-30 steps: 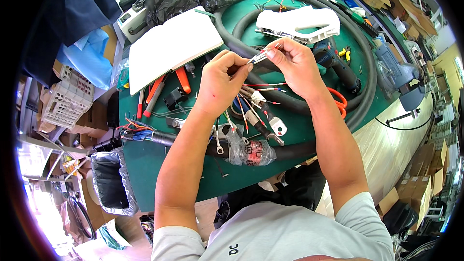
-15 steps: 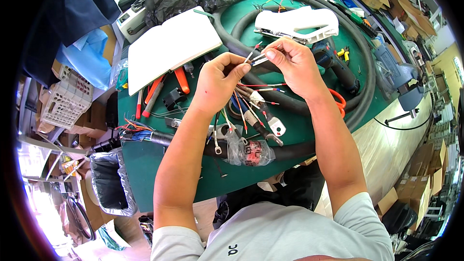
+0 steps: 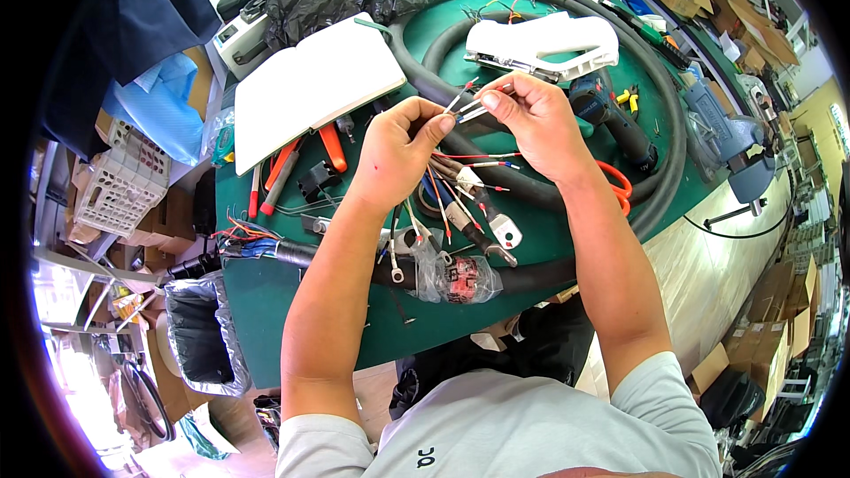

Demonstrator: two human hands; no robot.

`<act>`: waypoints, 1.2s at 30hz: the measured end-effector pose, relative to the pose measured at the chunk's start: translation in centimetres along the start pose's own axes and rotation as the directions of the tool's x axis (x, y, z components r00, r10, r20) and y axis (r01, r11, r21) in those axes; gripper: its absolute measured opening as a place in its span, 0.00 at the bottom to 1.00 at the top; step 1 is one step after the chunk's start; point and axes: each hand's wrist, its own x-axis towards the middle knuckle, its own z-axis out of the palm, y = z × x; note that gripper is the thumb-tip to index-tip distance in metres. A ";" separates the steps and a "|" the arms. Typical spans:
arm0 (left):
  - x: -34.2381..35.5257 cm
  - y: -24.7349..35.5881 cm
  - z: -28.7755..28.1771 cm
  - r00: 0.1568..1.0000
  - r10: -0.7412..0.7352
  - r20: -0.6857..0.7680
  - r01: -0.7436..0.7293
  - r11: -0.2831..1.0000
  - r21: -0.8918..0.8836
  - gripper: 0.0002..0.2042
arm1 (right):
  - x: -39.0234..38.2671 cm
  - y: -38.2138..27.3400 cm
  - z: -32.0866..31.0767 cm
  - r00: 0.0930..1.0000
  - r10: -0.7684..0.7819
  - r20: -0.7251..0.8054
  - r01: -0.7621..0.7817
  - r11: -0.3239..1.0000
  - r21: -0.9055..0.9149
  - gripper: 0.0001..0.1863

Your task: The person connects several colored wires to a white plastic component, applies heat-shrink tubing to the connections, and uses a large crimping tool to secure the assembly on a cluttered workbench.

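1. Notebook [image 3: 319,93], open, left of my grip.
2. My left hand [image 3: 396,146], thumb and forefinger pinching wires [image 3: 474,113].
3. Wires, between my fingertips.
4. My right hand [image 3: 535,119], likewise pinching wires.
5. Power tool [image 3: 613,119], right of my grip.

This is a workshop, of the kind where electrical cable is worked on. The left hand [image 3: 390,158] and right hand [image 3: 544,124] pinch thin wires [image 3: 475,113] above a green surface [image 3: 305,327]. Just below them lie loose wire ends and a large metal cable lug [image 3: 506,231]; beyond and to the right of them, a thick black cable [image 3: 679,137] loops round. Orange-handled tools [image 3: 334,149] lie left of the left hand, a cordless power tool [image 3: 611,115] right of the right hand, and farther right stands what looks like a blue-grey bench vise [image 3: 735,137]. Well away from the hands, a white plastic crate [image 3: 128,179] is at far left and cardboard boxes [image 3: 760,350] are at lower right.
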 end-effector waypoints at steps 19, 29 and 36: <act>-0.3 0.7 0.2 1.000 0.011 0.002 -0.011 0.987 -0.158 0.08 | 0.1 -0.7 -0.8 0.977 0.206 0.048 -0.209 0.976 0.067 0.08; 0.0 0.0 0.1 0.995 -0.022 0.102 0.045 0.971 -0.234 0.07 | 0.0 0.0 -0.5 0.995 0.073 0.066 -0.086 0.972 0.219 0.07; -0.1 0.3 0.0 0.997 -0.018 0.073 0.030 0.985 -0.168 0.07 | -0.1 -0.4 -0.3 0.995 0.065 0.077 -0.081 0.970 0.228 0.06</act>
